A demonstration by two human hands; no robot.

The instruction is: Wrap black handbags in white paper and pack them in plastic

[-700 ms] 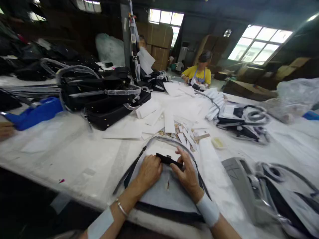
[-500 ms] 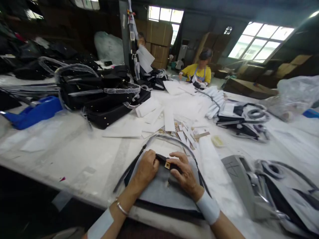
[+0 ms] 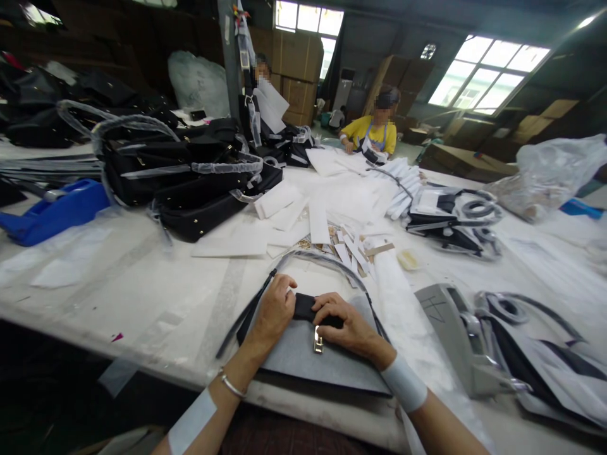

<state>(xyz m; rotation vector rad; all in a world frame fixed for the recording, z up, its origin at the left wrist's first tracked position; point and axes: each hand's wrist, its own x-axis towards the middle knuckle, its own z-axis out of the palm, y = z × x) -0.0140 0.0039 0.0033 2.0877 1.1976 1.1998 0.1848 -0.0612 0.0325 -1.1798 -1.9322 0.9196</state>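
A flat grey bag [image 3: 303,357] lies at the near table edge, its wrapped handle [image 3: 322,260] arching behind it. A gold metal clasp [image 3: 317,341] hangs on its front. My left hand [image 3: 274,311] and my right hand [image 3: 342,327] both rest on the bag's top. Their fingers are curled and pinch a black strap piece [image 3: 307,308] between them from either side.
Black handbags in plastic wrap [image 3: 190,177] are piled at the left, beside a blue object [image 3: 52,212]. White paper sheets [image 3: 327,208] cover the middle. A grey bag [image 3: 465,341] and more wrapped parts lie at right. A person in yellow [image 3: 372,133] works across the table.
The black strap piece has been brought down onto the bag's top, and the gold clasp now shows on the front. Both hands moved slightly toward me; the camera tilted down.
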